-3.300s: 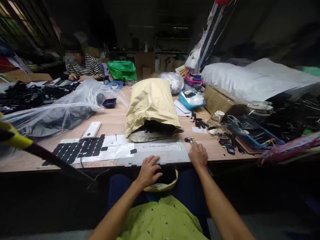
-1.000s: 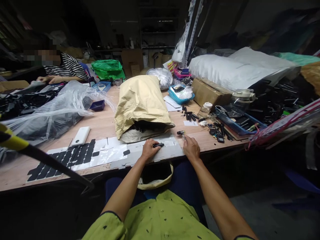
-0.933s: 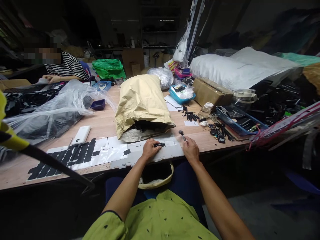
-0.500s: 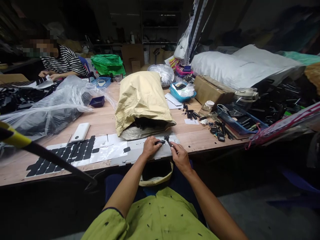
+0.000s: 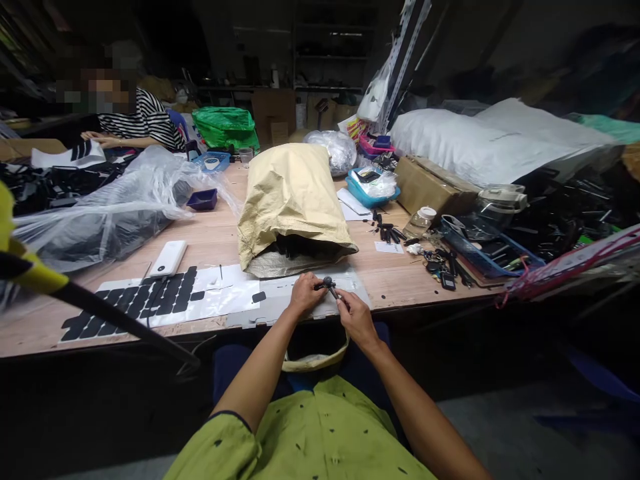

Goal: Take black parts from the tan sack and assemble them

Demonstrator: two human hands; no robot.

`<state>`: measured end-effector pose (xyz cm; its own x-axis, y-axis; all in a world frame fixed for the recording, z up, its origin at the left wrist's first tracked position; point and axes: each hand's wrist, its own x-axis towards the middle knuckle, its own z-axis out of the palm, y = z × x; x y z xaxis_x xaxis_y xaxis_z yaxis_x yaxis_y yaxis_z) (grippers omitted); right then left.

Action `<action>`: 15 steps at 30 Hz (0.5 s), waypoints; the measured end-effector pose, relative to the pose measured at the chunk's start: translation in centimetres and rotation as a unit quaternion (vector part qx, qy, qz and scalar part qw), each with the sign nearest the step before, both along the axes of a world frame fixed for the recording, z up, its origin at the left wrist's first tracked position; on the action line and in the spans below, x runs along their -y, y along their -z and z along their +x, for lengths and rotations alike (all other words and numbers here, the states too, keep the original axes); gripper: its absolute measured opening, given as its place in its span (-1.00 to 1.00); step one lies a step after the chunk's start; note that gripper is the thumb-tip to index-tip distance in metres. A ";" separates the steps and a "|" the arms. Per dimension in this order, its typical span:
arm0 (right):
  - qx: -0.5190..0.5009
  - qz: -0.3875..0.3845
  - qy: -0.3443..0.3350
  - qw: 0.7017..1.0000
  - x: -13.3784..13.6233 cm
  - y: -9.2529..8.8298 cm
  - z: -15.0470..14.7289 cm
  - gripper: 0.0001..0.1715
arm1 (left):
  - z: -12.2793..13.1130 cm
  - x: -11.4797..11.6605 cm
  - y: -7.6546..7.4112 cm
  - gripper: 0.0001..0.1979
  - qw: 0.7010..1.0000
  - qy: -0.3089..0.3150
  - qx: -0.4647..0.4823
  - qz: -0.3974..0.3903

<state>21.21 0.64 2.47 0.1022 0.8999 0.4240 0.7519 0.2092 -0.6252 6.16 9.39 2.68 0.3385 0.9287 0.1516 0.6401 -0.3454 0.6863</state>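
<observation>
My left hand [image 5: 304,295] is closed at the table's front edge, its fingertips pinching a small black part that is mostly hidden. In my closed right hand [image 5: 358,317] is a dark, short rod with a round head [image 5: 329,283]. That head meets or overlaps the black part at my left fingertips; I cannot tell whether they touch. Both hands are above a grey board [image 5: 280,303]. Right behind them lies a big cream woven sack [image 5: 295,193], its dark mouth facing me with black things inside. A second open sack [image 5: 320,362] hangs below the table edge at my lap.
Left of my hands is a white sheet with black stickers [image 5: 173,293], beside a white power bank [image 5: 169,259]. A black and yellow bar [image 5: 100,310] crosses the left foreground. Right are black parts [image 5: 386,230], a jar [image 5: 419,222] and a blue tray [image 5: 493,250]. A co-worker [image 5: 143,123] sits far left.
My right hand has brought the rod's round head left, up to the part in my left hand. The view has turned slightly left. The co-worker's hands have come away from a white sheet.
</observation>
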 end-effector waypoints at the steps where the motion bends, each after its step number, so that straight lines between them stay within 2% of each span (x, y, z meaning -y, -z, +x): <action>1: 0.001 -0.007 0.001 1.000 -0.1 0.1 0.2 -0.59 | 0.0 0.0 0.0 -0.84 1.000 -0.001 0.001 -0.001; 4: 0.019 -0.014 0.031 0.999 -0.5 0.1 1.9 -0.59 | 0.1 0.0 0.1 -0.79 1.000 -0.007 0.000 -0.003; 7: 0.076 -0.027 0.107 0.991 -1.3 -0.5 4.7 -0.59 | 0.1 0.0 0.3 -0.77 1.000 -0.009 0.001 -0.005; 11: 0.167 -0.106 0.220 0.955 -2.8 -1.2 7.9 -0.58 | 0.1 -0.1 0.5 -0.76 1.000 -0.002 0.000 -0.009; 15: 0.230 -0.113 0.257 0.932 -3.8 -0.7 8.8 -0.60 | -0.1 -0.2 0.3 -0.77 1.000 0.015 -0.008 -0.019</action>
